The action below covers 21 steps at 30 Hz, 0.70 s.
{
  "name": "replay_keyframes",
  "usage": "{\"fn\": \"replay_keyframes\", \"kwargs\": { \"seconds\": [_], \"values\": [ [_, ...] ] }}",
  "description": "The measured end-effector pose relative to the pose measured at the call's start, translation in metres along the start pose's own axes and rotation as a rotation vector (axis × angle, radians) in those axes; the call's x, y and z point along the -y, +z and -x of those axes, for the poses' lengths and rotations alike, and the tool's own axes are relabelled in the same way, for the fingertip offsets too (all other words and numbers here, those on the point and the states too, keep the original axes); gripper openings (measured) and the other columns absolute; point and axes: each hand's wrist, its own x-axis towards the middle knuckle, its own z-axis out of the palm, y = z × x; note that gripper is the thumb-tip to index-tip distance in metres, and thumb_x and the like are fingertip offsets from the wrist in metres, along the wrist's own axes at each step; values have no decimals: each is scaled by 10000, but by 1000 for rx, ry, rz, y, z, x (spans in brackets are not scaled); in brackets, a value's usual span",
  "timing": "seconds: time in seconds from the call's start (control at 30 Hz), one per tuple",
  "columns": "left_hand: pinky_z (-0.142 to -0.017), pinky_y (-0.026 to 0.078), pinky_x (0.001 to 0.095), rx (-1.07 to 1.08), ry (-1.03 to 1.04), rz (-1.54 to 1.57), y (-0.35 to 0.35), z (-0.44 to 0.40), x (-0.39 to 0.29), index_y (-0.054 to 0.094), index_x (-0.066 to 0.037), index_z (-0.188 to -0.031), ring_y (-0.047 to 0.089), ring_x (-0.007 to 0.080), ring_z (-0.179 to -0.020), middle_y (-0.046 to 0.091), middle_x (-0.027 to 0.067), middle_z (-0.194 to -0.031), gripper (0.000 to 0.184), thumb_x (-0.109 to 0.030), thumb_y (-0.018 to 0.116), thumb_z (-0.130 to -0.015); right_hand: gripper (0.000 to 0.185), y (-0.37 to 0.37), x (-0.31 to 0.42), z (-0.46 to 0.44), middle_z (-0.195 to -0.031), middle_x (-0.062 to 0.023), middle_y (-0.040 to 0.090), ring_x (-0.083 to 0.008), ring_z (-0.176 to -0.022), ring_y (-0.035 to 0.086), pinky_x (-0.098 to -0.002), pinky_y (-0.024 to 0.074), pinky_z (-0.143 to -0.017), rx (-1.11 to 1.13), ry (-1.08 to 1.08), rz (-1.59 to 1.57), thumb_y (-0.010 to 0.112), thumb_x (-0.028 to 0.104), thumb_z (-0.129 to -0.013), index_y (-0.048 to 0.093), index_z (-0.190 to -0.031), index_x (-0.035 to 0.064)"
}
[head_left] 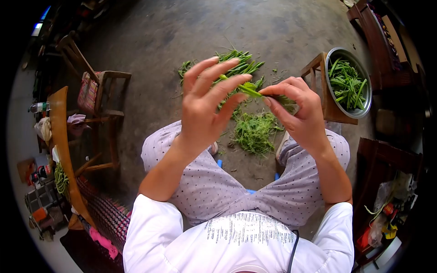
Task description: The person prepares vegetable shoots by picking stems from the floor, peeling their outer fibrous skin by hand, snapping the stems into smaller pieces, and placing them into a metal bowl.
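My right hand point(298, 109) pinches one end of a slender green vegetable stem point(249, 90) between thumb and forefinger. My left hand point(205, 100) is by the stem's other end, its fingers spread apart; whether they touch the stem I cannot tell. Beyond my hands, a heap of long green stems point(243, 63) lies on the floor, partly covered by my left fingers. Nearer my feet is a loose pile of leafy green trimmings point(256, 134). To the right, a metal bowl point(369, 98) holds many cut green stem pieces point(347, 84).
The bowl rests on a wooden stool point(339, 113). At the left stand a wooden chair point(114, 75) and a wooden table edge point(63, 136). Dark wooden furniture point(382, 154) lines the right side. Green scraps dot the concrete floor point(159, 50).
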Motion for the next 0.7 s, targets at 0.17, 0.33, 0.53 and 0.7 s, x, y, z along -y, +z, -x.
{"fn": "replay_keyframes", "kwargs": {
  "seconds": [0.17, 0.33, 0.53, 0.7],
  "values": [
    [-838, 390, 347, 50, 203, -148, 10, 6, 1, 700, -133, -955, 523, 208, -936, 655, -22, -952, 248, -132, 726, -708, 144, 4, 6, 2, -764, -58, 601, -234, -719, 541, -321, 431, -675, -95, -140, 165, 705, 57, -722, 663, -860, 64],
    [-740, 408, 296, -5, 235, -165, 10, 3, -3, 710, -122, -945, 513, 181, -825, 673, -23, -901, 246, -75, 724, -705, 146, 1, 9, 0, -797, -69, 622, -242, -767, 587, -324, 458, -688, -157, -146, 93, 697, 49, -719, 657, -859, 52],
    [-707, 430, 282, -54, 256, -160, 15, 1, -6, 711, -99, -928, 520, 184, -803, 673, -5, -870, 237, -54, 728, -696, 133, 4, 12, 6, -780, -105, 618, -236, -692, 612, -316, 475, -656, -149, 12, -47, 680, 19, -723, 618, -840, 14],
    [-687, 426, 304, -120, 203, -66, 21, 1, -9, 696, -98, -929, 549, 180, -747, 658, -3, -823, 246, -62, 729, -688, 138, 9, 12, 9, -774, -105, 610, -224, -703, 612, -297, 475, -639, -241, -49, -66, 679, -7, -716, 601, -829, -1]
  ]
}}
